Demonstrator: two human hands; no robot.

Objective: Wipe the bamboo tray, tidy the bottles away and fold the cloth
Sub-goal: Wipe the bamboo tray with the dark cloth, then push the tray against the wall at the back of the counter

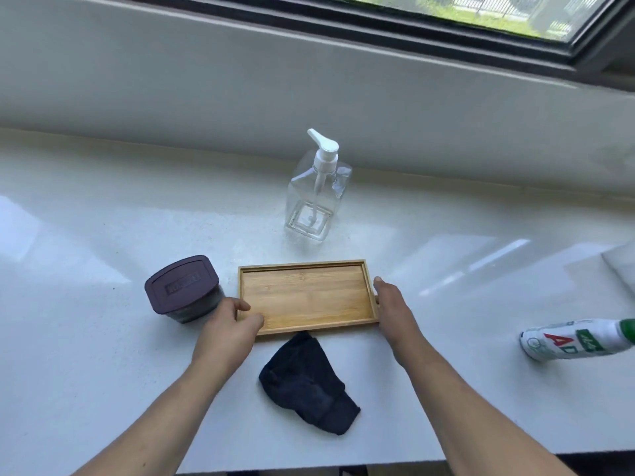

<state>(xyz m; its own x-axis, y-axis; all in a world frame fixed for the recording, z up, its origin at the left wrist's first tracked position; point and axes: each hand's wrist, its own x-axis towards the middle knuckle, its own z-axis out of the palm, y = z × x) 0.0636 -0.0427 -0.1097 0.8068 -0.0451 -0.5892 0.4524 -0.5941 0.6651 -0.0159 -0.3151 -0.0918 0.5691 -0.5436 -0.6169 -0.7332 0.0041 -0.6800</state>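
Observation:
An empty bamboo tray (305,297) lies flat on the white counter in the middle. My left hand (228,329) grips its near left corner, thumb over the rim. My right hand (395,310) presses against its right end. A crumpled dark cloth (305,383) lies just in front of the tray, between my forearms. A clear pump bottle (314,197) with a white pump stands behind the tray. A white bottle (577,338) with red and green print lies on its side at the far right. A dark jar with a purple lid (182,286) stands left of the tray.
The white counter (103,321) runs wide left and right and ends at a near edge at the bottom. A grey wall and a window sill rise behind the pump bottle. Something white and folded (622,266) sits at the right edge.

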